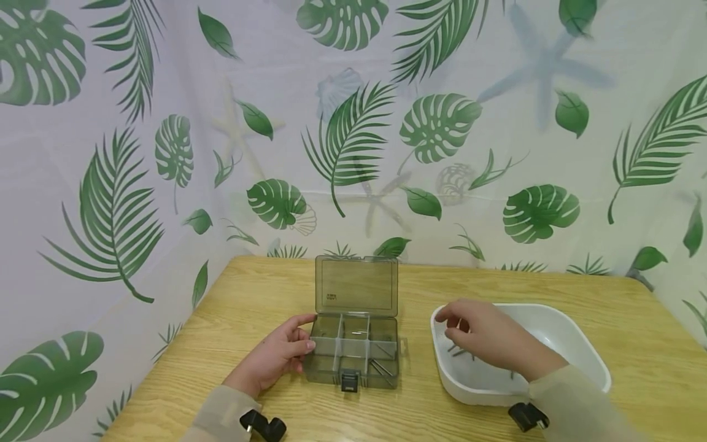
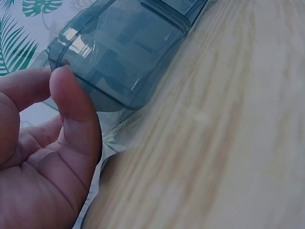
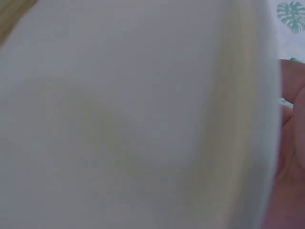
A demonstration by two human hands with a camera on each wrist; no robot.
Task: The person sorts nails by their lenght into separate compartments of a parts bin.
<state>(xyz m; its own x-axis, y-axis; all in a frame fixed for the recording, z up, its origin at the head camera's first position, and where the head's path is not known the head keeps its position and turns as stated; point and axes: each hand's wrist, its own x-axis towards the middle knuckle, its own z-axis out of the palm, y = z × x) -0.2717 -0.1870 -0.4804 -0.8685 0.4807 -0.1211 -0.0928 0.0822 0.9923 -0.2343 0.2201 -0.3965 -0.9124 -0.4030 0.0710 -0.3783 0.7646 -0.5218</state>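
My left hand (image 1: 278,350) grips the left side of a smoky clear compartment box (image 1: 350,350), its thumb and fingers at the edge. The hinged lid (image 1: 356,285) stands up at the back. Thin metal rods, perhaps nails or screws (image 1: 381,368), lie in the front right compartment, with small pieces in others. In the left wrist view, thumb and index finger meet the box's corner. My right hand (image 1: 486,334) hangs over the left part of a white tray (image 1: 552,316), fingers loosely bent, thumb apart from the index finger. Nothing shows between them. Several dark thin metal pieces (image 1: 457,351) lie below it.
Box and tray stand side by side on a wood-grain table (image 1: 265,282), with a gap between them. A leaf-patterned cloth (image 1: 353,153) hangs behind and to the left. The tray's wall (image 3: 257,119) fills much of the right wrist view, blurred.
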